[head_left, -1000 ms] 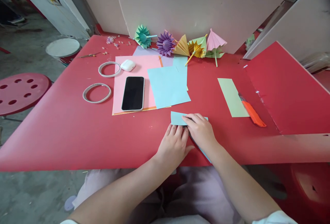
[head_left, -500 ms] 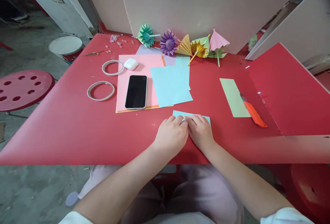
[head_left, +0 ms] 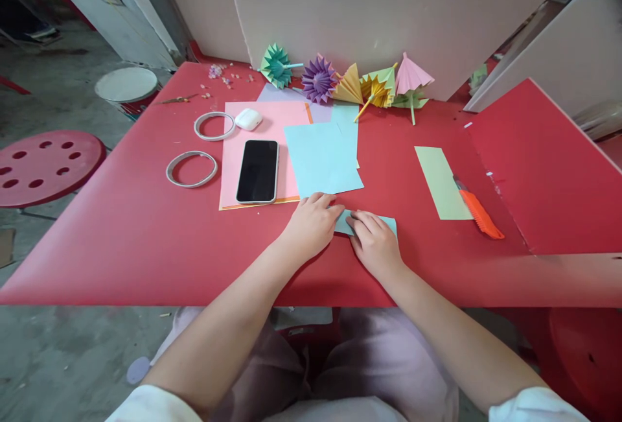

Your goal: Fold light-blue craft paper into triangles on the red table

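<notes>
A narrow folded strip of light blue paper lies flat near the table's front edge, under both my hands. My left hand covers its left end, fingers bent and thumb pressed on the paper. My right hand rests on the right part, fingers curled together and tips against the strip. Between the two hands a short stretch of paper shows, and its right corner sticks out past my right hand. Just beyond are larger blue sheets, partly over a pink sheet that bears a black-screened phone.
Two tape rolls and a white earbud case sit on the left. Folded paper umbrellas line the wall. Rightward, an orange utility knife overlaps a pale green strip, beside a raised red panel.
My left hand has slid left and slightly away from me along the folded strip, parting from my right hand. More of the strip's middle shows. My right hand has barely moved.
</notes>
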The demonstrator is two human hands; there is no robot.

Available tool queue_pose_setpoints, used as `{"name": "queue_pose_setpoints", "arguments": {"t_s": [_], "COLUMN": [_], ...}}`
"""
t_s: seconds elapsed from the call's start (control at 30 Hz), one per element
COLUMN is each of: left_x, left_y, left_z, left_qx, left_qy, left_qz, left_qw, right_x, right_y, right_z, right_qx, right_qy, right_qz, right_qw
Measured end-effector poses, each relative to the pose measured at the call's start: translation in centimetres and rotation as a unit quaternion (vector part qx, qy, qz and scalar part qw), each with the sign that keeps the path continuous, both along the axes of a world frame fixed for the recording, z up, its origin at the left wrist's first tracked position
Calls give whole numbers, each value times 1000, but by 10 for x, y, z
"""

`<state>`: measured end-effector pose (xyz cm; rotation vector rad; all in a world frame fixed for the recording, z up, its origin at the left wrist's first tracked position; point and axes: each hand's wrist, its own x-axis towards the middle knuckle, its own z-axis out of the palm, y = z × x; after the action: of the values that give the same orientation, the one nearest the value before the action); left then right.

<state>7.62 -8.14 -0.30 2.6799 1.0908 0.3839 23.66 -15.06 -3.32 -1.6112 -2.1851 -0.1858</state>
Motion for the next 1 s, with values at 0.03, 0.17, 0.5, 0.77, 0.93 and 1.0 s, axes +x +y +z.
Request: {"name": "queue_pose_setpoints", "arguments": {"t_s": [0.03,0.17,0.5,0.77,0.93,1.0], "left_x": [1,3,5,9,11,12], "left_y": [-1,-2,0,-6,-9,-9], "left_z": [-1,-1,-11,-16,-17,-18], "left_qx": [-4,-2,25,44,45,41], "left_qy": [-3,-32,-25,17,40,45], "left_qz": [-4,7,1,7,13,15], "left_qw": [1000,999,999,999,998,998], "right_x": [1,8,16,14,15,16], "right_y": [1,10,24,23,23,22], "right_z": [1,3,-1,-2,-3,-4], "right_qx": [3,4,-3,18,6,5], "right_qy": [-3,-26,20,18,5,6], "right_qz": [2,23,39,53,58,66], "right_qw": [1000,999,999,998,998,998]}}
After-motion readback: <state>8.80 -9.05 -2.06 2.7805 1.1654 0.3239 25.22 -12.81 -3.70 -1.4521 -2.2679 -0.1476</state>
